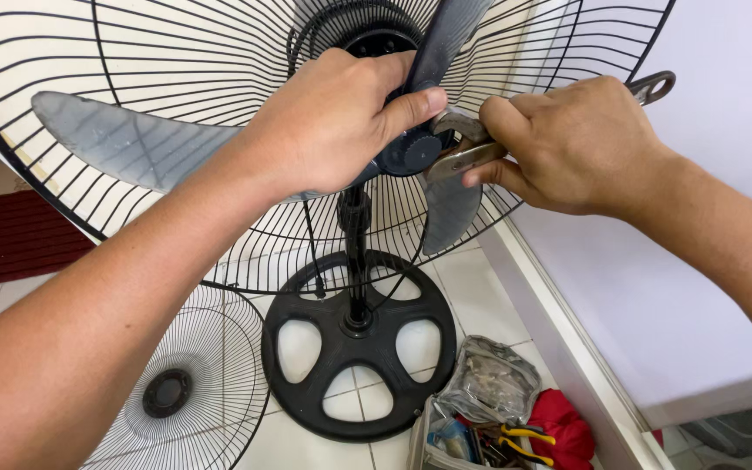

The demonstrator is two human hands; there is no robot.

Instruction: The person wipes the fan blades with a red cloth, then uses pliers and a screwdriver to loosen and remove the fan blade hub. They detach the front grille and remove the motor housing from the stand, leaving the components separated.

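At the fan hub, front guard [180,392] already off.
My left hand [332,122] gripped the blade hub [411,152]; my right hand [576,144] clamped a wrench [463,150] on it, blades [132,144] still mounted.

I count two hands, my left hand [328,122] and right hand [567,144], one wrench [472,148], one standing fan [354,226] showing three grey blades [124,139], two wire guards including the loose guard [184,392] on the floor, and one round black base [359,344].
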